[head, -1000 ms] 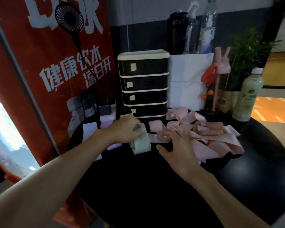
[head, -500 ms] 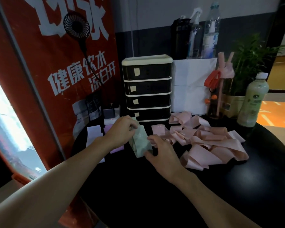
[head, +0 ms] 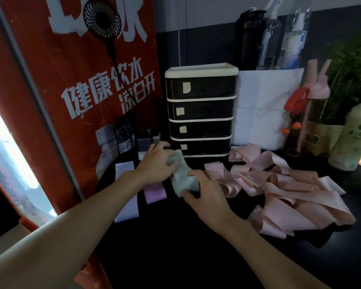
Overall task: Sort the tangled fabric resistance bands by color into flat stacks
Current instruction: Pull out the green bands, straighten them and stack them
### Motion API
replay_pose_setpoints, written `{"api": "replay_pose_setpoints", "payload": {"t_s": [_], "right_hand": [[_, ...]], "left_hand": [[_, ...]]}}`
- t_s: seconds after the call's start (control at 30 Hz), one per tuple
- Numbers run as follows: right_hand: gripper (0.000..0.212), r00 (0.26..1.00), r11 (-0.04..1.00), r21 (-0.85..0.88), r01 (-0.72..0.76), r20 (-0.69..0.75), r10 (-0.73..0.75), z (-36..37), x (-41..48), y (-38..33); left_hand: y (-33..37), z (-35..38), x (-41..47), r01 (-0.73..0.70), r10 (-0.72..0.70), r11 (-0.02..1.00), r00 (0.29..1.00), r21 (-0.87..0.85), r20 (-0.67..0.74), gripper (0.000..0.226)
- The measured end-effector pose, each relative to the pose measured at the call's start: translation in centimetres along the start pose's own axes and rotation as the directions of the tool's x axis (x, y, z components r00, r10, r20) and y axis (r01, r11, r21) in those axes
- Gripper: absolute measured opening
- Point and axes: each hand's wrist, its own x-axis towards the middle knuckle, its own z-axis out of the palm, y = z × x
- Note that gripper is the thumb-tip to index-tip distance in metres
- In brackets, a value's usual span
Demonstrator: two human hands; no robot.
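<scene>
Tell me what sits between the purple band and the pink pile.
Head view: the green band, gripped by the left hand at its far end and the right hand at its near end.

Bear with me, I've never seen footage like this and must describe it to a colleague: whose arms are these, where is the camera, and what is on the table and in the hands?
There is no machine here. The arms belong to a person who wears a wide-angle camera on the head, so you look forward and down along them. The left hand and the right hand both grip one pale green band, the left at its far end and the right at its near end, over a black table. To the right sprawls a tangled heap of pink bands. To the left, a purple band and a whitish strip lie flat. Behind them stand a small drawer unit, a green bottle and a plant.
</scene>
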Motion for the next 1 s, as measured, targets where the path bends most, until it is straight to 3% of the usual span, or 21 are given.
{"api": "replay_pose_setpoints", "payload": {"t_s": [0.13,0.33,0.57,1.0], "right_hand": [[0.047,1.000,1.000,-0.012,0.012,-0.019,-0.013,0.0,-0.1,0.2],[0.050,1.000,0.999,-0.042,0.015,-0.009,-0.016,-0.2,-0.3,0.2],[0.050,0.999,0.998,-0.061,-0.007,0.039,0.009,-0.7,-0.6,-0.1],[0.048,0.999,0.999,-0.039,-0.029,0.031,0.030,-0.8,-1.2,0.3]], "left_hand": [[0.2,-0.2,-0.6,-0.084,0.079,0.993,0.995,-0.086,-0.065,0.032],[0.4,-0.6,-1.6,-0.138,0.132,0.980,0.990,-0.144,-0.051,0.020],[0.7,-0.8,-2.4,-0.148,0.159,0.976,0.986,-0.159,0.059,0.018],[0.3,-1.1,-2.6,-0.173,0.181,0.973,0.983,-0.154,0.040,0.017]]}}
